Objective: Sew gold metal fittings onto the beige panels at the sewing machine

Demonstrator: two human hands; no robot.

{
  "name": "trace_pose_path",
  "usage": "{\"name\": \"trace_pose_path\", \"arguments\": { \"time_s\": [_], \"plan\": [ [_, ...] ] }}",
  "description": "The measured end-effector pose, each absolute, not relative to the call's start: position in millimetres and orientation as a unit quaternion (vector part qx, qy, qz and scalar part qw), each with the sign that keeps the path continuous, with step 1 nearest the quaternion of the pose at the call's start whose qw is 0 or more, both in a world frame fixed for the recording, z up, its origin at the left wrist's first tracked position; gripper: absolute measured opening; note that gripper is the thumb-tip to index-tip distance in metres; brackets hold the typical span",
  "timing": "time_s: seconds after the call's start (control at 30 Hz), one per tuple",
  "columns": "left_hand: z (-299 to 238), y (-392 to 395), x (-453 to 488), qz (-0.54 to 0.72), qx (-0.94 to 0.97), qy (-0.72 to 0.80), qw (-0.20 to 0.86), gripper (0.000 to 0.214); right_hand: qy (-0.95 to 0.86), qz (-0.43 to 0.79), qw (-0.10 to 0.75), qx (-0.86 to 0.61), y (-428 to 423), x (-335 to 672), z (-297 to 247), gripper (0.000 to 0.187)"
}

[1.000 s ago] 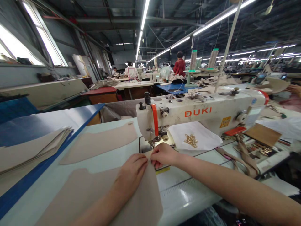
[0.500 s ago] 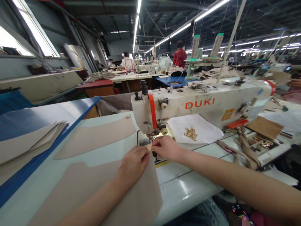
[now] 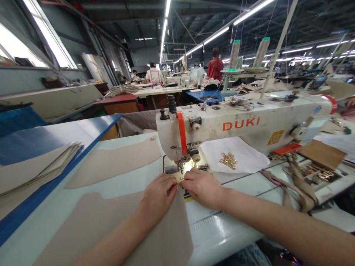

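I saw one beige fabric panel (image 3: pixel 111 225) lying flat on the pale table (image 3: pixel 222 229), spread from the near left edge toward the sewing machine (image 3: pixel 235 125). The panel was matte and smooth, with a curved notch along its upper left edge and a straight right edge. Its far corner sat at the machine's needle area, just below the presser foot (image 3: pixel 181 168). My left hand (image 3: pixel 158 197) pressed palm-down on that corner, and my right hand (image 3: pixel 202 186) pinched the corner's edge from the right side, fingertips of both hands nearly touching. The near end of the panel overhung the table's front edge.
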State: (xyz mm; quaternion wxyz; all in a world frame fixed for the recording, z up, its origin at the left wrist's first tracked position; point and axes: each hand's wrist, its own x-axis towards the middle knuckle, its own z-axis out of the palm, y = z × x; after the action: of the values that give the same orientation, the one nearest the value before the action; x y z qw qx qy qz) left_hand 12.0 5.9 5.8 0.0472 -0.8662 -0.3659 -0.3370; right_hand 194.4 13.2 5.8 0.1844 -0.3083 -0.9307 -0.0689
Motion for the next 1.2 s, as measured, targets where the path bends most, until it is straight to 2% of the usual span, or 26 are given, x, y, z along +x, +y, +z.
{"name": "trace_pose_path", "arguments": {
  "time_s": [0.33, 0.63, 0.87, 1.2],
  "plan": [
    [4, 7, 10, -0.321, -0.867, -0.379, 0.037, 0.018, -0.972, -0.089, 0.112, -0.186, -9, 227, 24, 0.015],
    [5, 5, 10, -0.334, -0.867, -0.367, 0.049, 0.019, -0.955, -0.080, 0.204, -0.201, -2, 197, 6, 0.014],
    [2, 7, 11, -0.326, -0.868, -0.371, 0.050, 0.018, -0.963, -0.050, 0.180, -0.196, -4, 197, 4, 0.015],
    [0, 8, 12, -0.324, -0.871, -0.365, 0.053, 0.020, -0.959, -0.034, 0.195, -0.203, -4, 197, 0, 0.018]
  ]
}}
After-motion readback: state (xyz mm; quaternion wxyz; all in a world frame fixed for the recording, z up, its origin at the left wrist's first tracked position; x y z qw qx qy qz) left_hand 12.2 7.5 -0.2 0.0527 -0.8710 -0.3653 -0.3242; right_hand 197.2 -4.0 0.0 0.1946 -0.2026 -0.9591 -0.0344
